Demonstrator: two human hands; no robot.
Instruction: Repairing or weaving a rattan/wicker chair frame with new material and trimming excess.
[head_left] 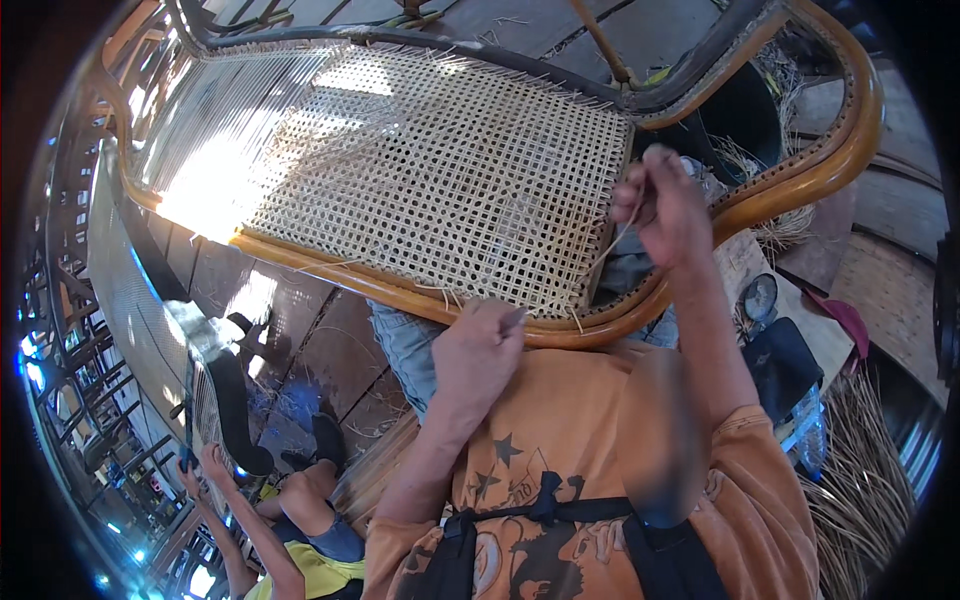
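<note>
A woven cane panel with an open lattice is stretched within a curved, varnished wooden frame that lies across my lap. My right hand is raised over the panel's right edge, its fingers pinched on a thin cane strand. That strand slants down toward the near right corner of the weave. At the near rail, my left hand is closed with curled fingers against the wood. What it grips, if anything, is hidden. Loose cane ends stick out along the far and near edges.
A bundle of cane strips lies at the lower right, near a dark pad and a plastic bottle. On the left, another person in a yellow shirt holds a dark-framed woven panel. Cane scraps litter the plank floor.
</note>
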